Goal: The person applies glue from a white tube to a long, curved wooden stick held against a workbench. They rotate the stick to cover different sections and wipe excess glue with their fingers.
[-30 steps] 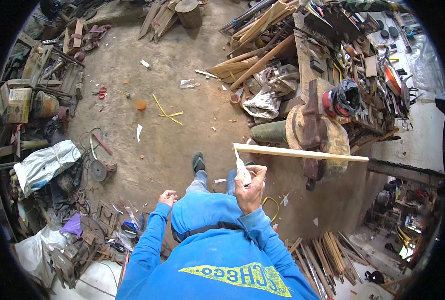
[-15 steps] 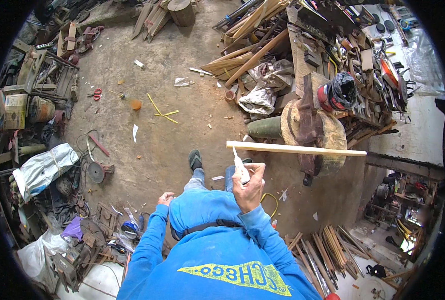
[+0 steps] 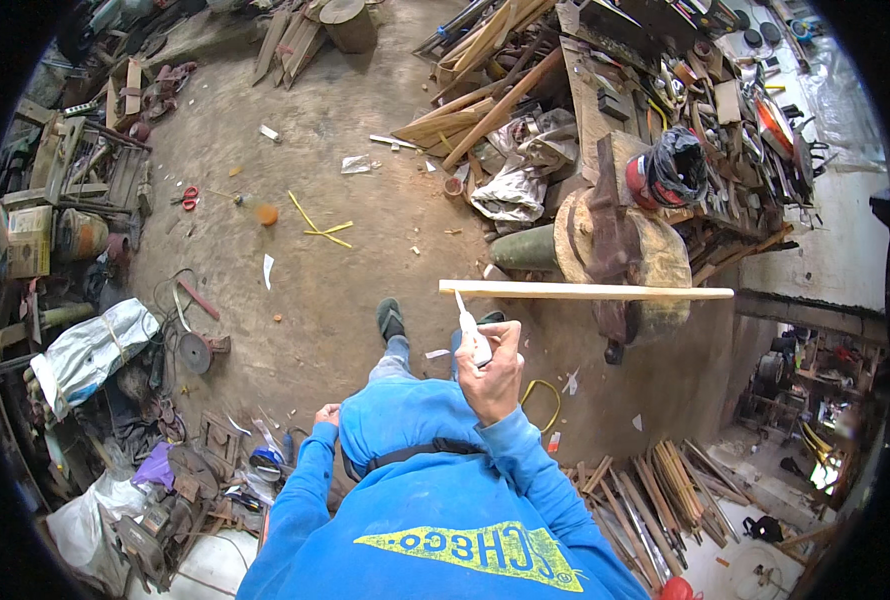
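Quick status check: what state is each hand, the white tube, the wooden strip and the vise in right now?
Right hand: closed around the white tube.
White tube: upright, nozzle tip at the wooden strip's near edge.
Wooden strip: level, lying across the vise, left end unsupported.
Vise: on the round wooden block; whether it clamps the strip is unclear.
Left hand: loosely curled, apparently empty, by the thigh.

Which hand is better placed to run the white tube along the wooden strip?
The right hand. It holds the white tube, nozzle at the wooden strip near its left end. The left hand hangs fisted, low beside the body, away from the strip.
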The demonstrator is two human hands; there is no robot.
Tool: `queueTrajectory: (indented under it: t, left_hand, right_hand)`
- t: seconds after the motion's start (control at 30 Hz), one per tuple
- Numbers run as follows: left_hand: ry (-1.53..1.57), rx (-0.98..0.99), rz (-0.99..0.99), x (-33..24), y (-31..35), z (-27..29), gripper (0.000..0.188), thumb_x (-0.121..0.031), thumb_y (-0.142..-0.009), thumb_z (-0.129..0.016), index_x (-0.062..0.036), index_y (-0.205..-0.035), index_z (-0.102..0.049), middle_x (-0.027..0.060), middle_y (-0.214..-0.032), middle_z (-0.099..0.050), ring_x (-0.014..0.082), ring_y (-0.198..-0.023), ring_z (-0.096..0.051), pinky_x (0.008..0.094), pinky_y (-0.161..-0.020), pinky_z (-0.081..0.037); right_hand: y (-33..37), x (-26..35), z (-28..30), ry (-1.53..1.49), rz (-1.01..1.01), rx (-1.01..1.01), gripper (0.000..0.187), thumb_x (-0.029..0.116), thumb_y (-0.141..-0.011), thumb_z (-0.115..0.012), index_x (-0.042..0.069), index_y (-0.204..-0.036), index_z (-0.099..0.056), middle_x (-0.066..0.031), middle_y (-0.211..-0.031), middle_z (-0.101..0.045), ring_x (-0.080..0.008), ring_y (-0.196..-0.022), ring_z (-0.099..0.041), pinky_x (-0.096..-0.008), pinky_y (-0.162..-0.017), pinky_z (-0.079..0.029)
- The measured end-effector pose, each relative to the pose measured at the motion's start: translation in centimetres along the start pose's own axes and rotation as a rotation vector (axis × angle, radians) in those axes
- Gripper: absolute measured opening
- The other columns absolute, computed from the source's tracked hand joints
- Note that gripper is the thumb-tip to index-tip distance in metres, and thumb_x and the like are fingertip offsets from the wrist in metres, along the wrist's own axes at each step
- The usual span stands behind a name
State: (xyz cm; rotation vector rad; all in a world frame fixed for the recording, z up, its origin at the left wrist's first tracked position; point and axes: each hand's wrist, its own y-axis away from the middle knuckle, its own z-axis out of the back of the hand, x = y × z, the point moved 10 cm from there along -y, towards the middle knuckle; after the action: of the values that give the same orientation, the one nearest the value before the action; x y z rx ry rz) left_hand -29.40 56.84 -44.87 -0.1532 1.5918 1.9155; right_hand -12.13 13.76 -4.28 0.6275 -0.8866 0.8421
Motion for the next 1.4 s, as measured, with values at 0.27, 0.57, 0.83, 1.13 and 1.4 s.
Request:
queueTrajectory:
  t: [0.27, 0.57, 0.83, 1.13, 1.4]
  left_hand:
    - [-0.029, 0.019, -0.051, -0.7, -1.2, -0.5, 0.022, -0.016, -0.089, -0.069, 0.0003, -0.104, -0.069, 0.0094, -0.095, -0.072, 0.0142, -0.084, -0.065, 0.0290, -0.076, -0.054]
    - [0.010, 0.044, -0.038, -2.8, -0.9, -1.1, 0.023, -0.016, -0.089, -0.070, 0.0005, -0.104, -0.069, 0.0100, -0.097, -0.072, 0.0152, -0.084, -0.066, 0.0293, -0.077, -0.054]
    - [-0.009, 0.055, -0.023, -1.5, -1.2, -0.7, 0.020, -0.015, -0.090, -0.067, 0.0007, -0.102, -0.071, 0.0091, -0.096, -0.073, 0.0148, -0.085, -0.065, 0.0300, -0.077, -0.054]
    - [-0.093, 0.037, -0.043, -1.3, -2.0, -0.7, 0.025, -0.019, -0.088, -0.069, -0.0004, -0.104, -0.071, 0.0086, -0.096, -0.073, 0.0147, -0.086, -0.066, 0.0303, -0.080, -0.054]
    - [-0.070, 0.108, -0.080, -0.9, -2.4, -1.2, 0.028, -0.021, -0.086, -0.071, 0.0005, -0.105, -0.071, 0.0086, -0.097, -0.072, 0.0149, -0.087, -0.065, 0.0303, -0.080, -0.053]
  right_hand:
    - [-0.2, -0.1, 2.9, 0.002, -0.006, -0.097, 0.029, 0.008, -0.085, -0.066, 0.001, -0.103, -0.045, -0.0165, -0.074, -0.062, -0.0222, -0.065, -0.067, -0.0332, -0.057, -0.052]
    - [-0.6, -0.4, 6.0, 0.046, 0.037, -0.198, 0.027, 0.008, -0.085, -0.064, 0.000, -0.101, -0.044, -0.0166, -0.072, -0.063, -0.0217, -0.064, -0.066, -0.0325, -0.057, -0.052]
    - [-0.6, -1.4, 8.7, 0.065, -0.014, -0.266, 0.026, 0.008, -0.084, -0.064, 0.001, -0.101, -0.045, -0.0165, -0.077, -0.062, -0.0210, -0.070, -0.067, -0.0320, -0.060, -0.052]
    - [-0.9, -2.8, 12.1, -0.001, -0.027, -0.373, 0.024, 0.010, -0.086, -0.064, 0.000, -0.099, -0.045, -0.0103, -0.077, -0.057, -0.0136, -0.069, -0.058, -0.0288, -0.060, -0.047]
    - [-1.4, -3.8, 16.5, 0.158, 0.040, -0.492, 0.026, 0.008, -0.082, -0.063, -0.001, -0.100, -0.046, -0.0147, -0.082, -0.059, -0.0204, -0.074, -0.064, -0.0333, -0.064, -0.051]
